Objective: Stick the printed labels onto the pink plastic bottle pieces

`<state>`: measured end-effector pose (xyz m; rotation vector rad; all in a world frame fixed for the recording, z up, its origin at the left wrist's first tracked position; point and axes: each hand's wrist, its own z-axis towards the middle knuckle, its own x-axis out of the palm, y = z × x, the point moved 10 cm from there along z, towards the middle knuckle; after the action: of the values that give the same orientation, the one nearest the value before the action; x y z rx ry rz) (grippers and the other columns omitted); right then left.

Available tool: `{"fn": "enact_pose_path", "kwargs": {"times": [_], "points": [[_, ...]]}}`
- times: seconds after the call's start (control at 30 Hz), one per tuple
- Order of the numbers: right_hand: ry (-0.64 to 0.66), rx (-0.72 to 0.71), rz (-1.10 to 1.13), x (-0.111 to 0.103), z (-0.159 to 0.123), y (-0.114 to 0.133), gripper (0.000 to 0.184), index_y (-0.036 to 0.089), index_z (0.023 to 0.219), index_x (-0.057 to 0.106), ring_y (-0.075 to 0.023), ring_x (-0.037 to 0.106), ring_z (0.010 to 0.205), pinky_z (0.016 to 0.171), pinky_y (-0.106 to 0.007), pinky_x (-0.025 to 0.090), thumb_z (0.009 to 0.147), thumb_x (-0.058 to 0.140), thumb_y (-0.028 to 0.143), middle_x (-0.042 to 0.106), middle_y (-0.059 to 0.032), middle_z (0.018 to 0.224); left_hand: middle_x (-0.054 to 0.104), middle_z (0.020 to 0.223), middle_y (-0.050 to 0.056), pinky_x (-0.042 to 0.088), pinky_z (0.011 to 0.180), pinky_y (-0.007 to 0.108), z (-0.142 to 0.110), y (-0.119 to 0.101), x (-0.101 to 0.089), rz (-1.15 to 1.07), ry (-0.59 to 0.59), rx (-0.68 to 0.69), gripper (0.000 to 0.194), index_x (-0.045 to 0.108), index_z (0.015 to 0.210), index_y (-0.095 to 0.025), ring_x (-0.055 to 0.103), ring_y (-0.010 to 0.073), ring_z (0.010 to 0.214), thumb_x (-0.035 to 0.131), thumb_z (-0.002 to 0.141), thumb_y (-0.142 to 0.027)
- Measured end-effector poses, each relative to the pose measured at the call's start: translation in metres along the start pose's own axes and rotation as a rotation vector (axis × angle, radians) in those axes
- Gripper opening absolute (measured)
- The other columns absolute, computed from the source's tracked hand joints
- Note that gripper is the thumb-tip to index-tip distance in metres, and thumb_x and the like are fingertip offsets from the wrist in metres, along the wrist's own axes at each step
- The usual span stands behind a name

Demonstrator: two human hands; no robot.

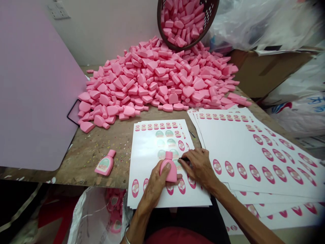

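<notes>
My left hand [155,183] is closed around a small pink plastic bottle [172,171], thumb across its front. No label shows on the side facing me. The bottle is held over a white sticker sheet [143,154] bearing green-and-cream and pink printed labels. My right hand [200,166] pinches a thin black tool [184,159], its tip by a green label just right of the bottle. Whether the tip touches the sheet I cannot tell. On the table to the left lies another pink bottle [105,164] with a green-and-cream label on its front.
A large heap of pink bottles [157,78] covers the table's back, below a tilted brown basket [162,37] full of more. Further sticker sheets [225,139] overlap on the right. A white bag [83,210] with labelled bottles hangs below the front edge. A pale board [38,84] stands left.
</notes>
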<state>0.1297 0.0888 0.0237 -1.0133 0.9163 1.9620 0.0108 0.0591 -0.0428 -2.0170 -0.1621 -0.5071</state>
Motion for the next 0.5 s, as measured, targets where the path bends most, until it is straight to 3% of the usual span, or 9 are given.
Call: {"fn": "enact_pose_path", "kwargs": {"times": [0.23, 0.37, 0.5], "points": [[-0.028, -0.076, -0.167, -0.006, -0.001, 0.015, 0.016, 0.018, 0.075, 0.057, -0.0162, 0.048, 0.070, 0.080, -0.037, 0.027, 0.089, 0.052, 0.025, 0.057, -0.0011, 0.067, 0.062, 0.100, 0.011, 0.057, 0.070, 0.032, -0.001, -0.002, 0.000, -0.005, 0.007, -0.002, 0.042, 0.051, 0.118, -0.016, 0.068, 0.0277, 0.092, 0.053, 0.087, -0.044], [-0.023, 0.025, -0.100, -0.007, -0.001, 0.002, 0.013, 0.018, 0.083, 0.058, -0.0174, 0.050, 0.076, 0.081, -0.038, 0.026, 0.090, 0.048, 0.023, 0.060, -0.0024, 0.074, 0.062, 0.098, 0.011, 0.057, 0.070, 0.032, -0.001, -0.001, 0.001, -0.019, 0.022, -0.010, 0.040, 0.051, 0.114, -0.015, 0.068, 0.0285, 0.093, 0.054, 0.087, -0.044], [0.050, -0.016, -0.010, 0.000, 0.003, -0.001, 0.016, 0.018, 0.084, 0.059, -0.0173, 0.051, 0.077, 0.082, -0.038, 0.025, 0.091, 0.044, 0.020, 0.061, -0.0031, 0.077, 0.062, 0.100, 0.012, 0.057, 0.071, 0.034, -0.002, -0.003, 0.001, -0.053, 0.025, -0.020, 0.039, 0.051, 0.113, -0.015, 0.068, 0.0293, 0.094, 0.055, 0.087, -0.044]]}}
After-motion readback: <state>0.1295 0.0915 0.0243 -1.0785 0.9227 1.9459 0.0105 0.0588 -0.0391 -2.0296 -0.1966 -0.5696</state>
